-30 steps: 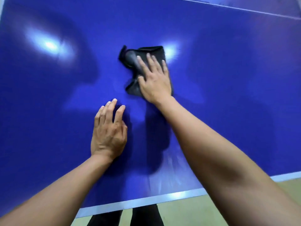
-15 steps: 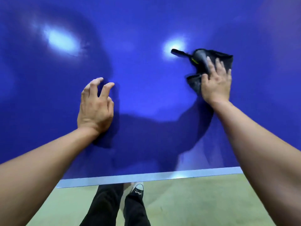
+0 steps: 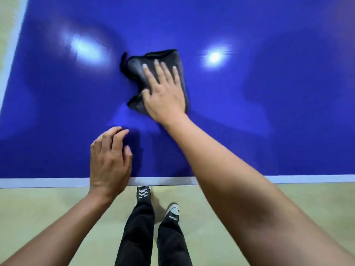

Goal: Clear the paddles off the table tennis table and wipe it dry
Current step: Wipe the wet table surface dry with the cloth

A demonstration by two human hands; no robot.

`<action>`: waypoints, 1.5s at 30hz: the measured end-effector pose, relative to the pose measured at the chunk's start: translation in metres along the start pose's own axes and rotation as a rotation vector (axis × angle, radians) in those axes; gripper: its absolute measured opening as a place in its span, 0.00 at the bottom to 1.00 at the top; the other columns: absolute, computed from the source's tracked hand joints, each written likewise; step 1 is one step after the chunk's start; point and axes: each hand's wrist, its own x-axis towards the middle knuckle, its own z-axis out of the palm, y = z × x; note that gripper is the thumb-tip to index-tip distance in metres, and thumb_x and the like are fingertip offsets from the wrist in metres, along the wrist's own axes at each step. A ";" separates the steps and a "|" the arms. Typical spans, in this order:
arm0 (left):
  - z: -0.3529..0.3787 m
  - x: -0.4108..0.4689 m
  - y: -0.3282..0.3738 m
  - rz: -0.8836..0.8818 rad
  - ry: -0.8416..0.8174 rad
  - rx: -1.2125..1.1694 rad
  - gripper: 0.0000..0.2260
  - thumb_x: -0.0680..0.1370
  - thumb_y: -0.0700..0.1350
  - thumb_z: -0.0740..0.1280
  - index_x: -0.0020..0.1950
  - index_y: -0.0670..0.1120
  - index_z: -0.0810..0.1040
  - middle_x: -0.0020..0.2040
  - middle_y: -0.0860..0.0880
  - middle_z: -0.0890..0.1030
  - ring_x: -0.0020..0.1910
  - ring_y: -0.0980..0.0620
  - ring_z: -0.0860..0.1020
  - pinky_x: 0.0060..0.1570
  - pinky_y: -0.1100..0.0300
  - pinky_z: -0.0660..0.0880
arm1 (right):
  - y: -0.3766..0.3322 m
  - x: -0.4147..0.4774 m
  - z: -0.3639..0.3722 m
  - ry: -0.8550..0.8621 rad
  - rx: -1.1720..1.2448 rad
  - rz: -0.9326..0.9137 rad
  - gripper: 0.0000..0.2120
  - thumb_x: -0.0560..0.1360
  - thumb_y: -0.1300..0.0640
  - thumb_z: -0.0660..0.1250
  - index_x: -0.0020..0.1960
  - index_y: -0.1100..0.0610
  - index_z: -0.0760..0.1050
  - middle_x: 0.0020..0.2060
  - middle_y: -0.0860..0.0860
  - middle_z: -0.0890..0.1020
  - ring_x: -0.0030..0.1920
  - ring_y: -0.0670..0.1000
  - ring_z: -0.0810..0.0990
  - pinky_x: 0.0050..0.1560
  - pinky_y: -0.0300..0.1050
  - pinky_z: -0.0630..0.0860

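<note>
A dark folded cloth (image 3: 138, 68) lies on the blue table tennis table (image 3: 57, 116). My right hand (image 3: 165, 93) lies flat on the cloth with straight, spread fingers and presses it onto the surface. My left hand (image 3: 109, 162) rests near the table's near edge, fingers loosely bent with the tips touching the blue top, holding nothing. No paddle is in view.
The table's white near edge line (image 3: 288, 179) runs across the view, and its left edge (image 3: 11, 70) shows at far left. Below lie a pale green floor (image 3: 38, 217) and my legs in black trousers and sneakers (image 3: 143, 192). Two lamp reflections shine on the top.
My right hand has slid the cloth back to the left, toward the table's middle. My left hand has drawn back to the near edge. The view has tilted down, showing more floor.
</note>
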 end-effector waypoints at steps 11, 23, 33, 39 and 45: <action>0.005 -0.054 -0.010 0.005 -0.012 0.089 0.20 0.82 0.43 0.55 0.73 0.39 0.70 0.74 0.38 0.68 0.73 0.34 0.66 0.73 0.41 0.61 | 0.176 -0.125 -0.035 0.061 0.007 0.345 0.33 0.76 0.45 0.49 0.81 0.47 0.61 0.80 0.54 0.63 0.80 0.54 0.59 0.81 0.56 0.49; -0.005 -0.048 -0.013 -0.015 -0.078 0.069 0.19 0.83 0.45 0.55 0.73 0.41 0.69 0.74 0.37 0.67 0.72 0.34 0.66 0.72 0.42 0.60 | -0.044 -0.187 -0.006 0.014 0.111 0.180 0.34 0.75 0.46 0.53 0.81 0.51 0.61 0.80 0.56 0.60 0.81 0.55 0.56 0.80 0.59 0.47; -0.023 -0.042 -0.012 -0.036 -0.194 0.054 0.20 0.81 0.43 0.55 0.72 0.42 0.71 0.73 0.38 0.68 0.70 0.36 0.68 0.72 0.43 0.64 | 0.139 -0.234 -0.035 0.124 0.047 0.292 0.30 0.77 0.51 0.57 0.80 0.49 0.64 0.79 0.54 0.65 0.79 0.55 0.62 0.80 0.58 0.54; -0.024 -0.039 -0.010 -0.075 -0.192 0.017 0.20 0.78 0.40 0.57 0.71 0.42 0.73 0.72 0.39 0.71 0.70 0.38 0.70 0.70 0.44 0.66 | 0.142 -0.223 -0.025 0.219 0.034 0.816 0.31 0.77 0.48 0.54 0.80 0.52 0.62 0.79 0.59 0.64 0.79 0.58 0.60 0.79 0.62 0.51; -0.051 -0.028 -0.073 -0.025 -0.182 -0.020 0.22 0.78 0.40 0.58 0.72 0.43 0.73 0.72 0.41 0.72 0.68 0.40 0.71 0.67 0.47 0.68 | 0.048 -0.179 -0.004 0.227 0.025 0.771 0.31 0.78 0.49 0.56 0.81 0.54 0.60 0.79 0.60 0.62 0.80 0.59 0.59 0.79 0.63 0.50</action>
